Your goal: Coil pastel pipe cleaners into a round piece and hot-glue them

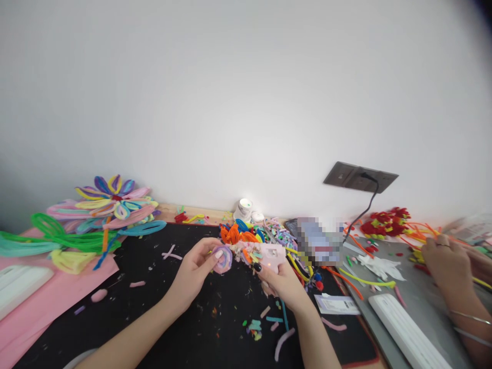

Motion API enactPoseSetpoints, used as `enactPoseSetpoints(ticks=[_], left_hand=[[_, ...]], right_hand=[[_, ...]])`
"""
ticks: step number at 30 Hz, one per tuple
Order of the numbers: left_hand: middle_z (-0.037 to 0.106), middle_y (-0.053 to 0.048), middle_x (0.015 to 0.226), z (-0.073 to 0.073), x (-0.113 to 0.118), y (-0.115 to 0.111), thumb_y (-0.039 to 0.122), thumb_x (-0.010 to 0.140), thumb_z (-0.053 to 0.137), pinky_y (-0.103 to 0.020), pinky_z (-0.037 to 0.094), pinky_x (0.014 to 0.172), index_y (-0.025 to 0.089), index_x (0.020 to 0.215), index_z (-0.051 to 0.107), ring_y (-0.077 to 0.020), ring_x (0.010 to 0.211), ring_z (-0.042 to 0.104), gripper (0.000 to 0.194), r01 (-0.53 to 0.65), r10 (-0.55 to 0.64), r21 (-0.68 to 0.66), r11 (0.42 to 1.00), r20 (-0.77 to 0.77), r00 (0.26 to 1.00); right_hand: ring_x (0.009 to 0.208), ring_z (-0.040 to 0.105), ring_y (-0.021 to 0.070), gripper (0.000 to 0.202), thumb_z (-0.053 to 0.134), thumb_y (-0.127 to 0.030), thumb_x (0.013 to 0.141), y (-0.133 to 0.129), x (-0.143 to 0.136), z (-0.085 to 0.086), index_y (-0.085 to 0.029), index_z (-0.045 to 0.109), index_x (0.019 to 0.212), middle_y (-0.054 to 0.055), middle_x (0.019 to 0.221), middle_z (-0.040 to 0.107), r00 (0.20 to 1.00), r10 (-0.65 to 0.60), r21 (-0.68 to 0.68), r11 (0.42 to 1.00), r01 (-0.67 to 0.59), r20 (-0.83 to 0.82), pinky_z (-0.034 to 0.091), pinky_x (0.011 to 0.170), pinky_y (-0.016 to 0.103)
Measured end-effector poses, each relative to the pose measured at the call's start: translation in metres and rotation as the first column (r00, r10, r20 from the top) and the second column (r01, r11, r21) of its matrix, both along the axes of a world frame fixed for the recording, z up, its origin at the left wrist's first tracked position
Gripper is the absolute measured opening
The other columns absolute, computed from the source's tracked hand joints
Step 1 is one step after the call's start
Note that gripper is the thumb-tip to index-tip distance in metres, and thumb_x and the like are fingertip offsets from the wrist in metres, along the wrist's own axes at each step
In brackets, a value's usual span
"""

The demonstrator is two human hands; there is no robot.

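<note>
Pinched between the fingers of my left hand (pixel 205 261) is a round, flat coil (pixel 222 259) in purple and pink. My right hand (pixel 279 279) grips a pale pink card-like piece (pixel 272 254), with the thumb on its lower left side. A small cluster of multicoloured bits (pixel 249 252) lies by that thumb, between both hands; whether it is joined to the pink piece I cannot tell. Behind my hands, orange looped pipe cleaners (pixel 234 234) rest among a pile of colourful snippets (pixel 277 233).
A large pipe-cleaner flower (pixel 115 200) lies on pink paper (pixel 73 292) at left. Cut pieces (pixel 253 328) scatter over the black mat (pixel 184 338). A phone (pixel 319 241), a white cup (pixel 244 209) and a cable (pixel 361 215) stand behind. Another person's hand (pixel 448 261) works at right.
</note>
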State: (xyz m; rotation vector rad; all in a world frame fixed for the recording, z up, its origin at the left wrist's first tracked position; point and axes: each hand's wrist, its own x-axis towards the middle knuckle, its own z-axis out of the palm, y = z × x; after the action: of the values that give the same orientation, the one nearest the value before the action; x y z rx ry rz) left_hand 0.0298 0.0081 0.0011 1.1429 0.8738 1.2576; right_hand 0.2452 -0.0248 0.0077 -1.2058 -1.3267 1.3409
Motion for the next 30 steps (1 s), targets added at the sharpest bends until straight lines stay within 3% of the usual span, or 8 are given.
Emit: enactPoseSetpoints(ticks=[30], left_hand=[[0.066, -0.001, 0.088, -0.0059, -0.0029, 0.0035, 0.036, 0.080, 0.070, -0.022, 0.049, 0.061, 0.023, 0.097, 0.063, -0.0141, 0.074, 0.060, 0.023, -0.003, 0.004, -0.025, 1.000, 0.044, 0.999]], right_hand=[[0.035, 0.027, 0.0051, 0.033, 0.063, -0.048, 0.079, -0.0023, 0.0002, 0.0039, -0.018, 0.052, 0.085, -0.011, 0.048, 0.037, 0.999, 0.019, 0.000, 1.000, -0.019, 0.032, 0.024, 0.037, 0.021]])
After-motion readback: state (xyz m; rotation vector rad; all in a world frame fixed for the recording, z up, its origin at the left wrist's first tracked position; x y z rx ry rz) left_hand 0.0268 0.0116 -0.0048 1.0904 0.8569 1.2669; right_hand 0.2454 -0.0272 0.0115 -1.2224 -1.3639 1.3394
